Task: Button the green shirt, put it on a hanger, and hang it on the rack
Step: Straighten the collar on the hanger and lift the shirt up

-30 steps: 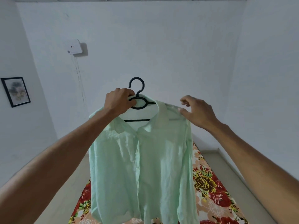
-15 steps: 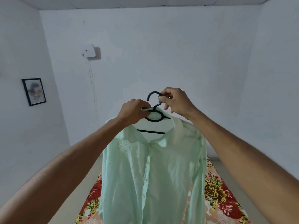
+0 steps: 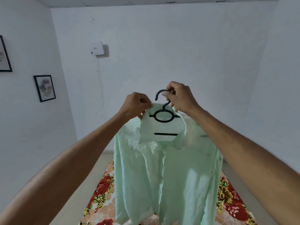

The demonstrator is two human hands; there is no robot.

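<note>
Open air is seen above and beside the raised hanger (image 3: pixel 163 116). The left wall is occupied by 2 framed pictures (image 3: pixel 45 88); below, passage is blocked by a floral bedspread (image 3: pixel 100 194).

The shirt (image 3: pixel 167 172) is hanging on the hanger (image 3: pixel 163 116) in mid-air at the centre, in front of the far wall (image 3: pixel 178 51) and above the patterned cloth (image 3: pixel 100 195) lying on the floor (image 3: pixel 86 184). The left hand (image 3: pixel 135 106) is pinching the collar (image 3: pixel 146 125) just left of the hanger's ring, while the right hand (image 3: pixel 181 96) is gripping the hook above it. A wall box (image 3: pixel 97 48) is sitting on the far wall up to the left, and two framed pictures (image 3: pixel 44 88) are hanging on the left wall.
</note>
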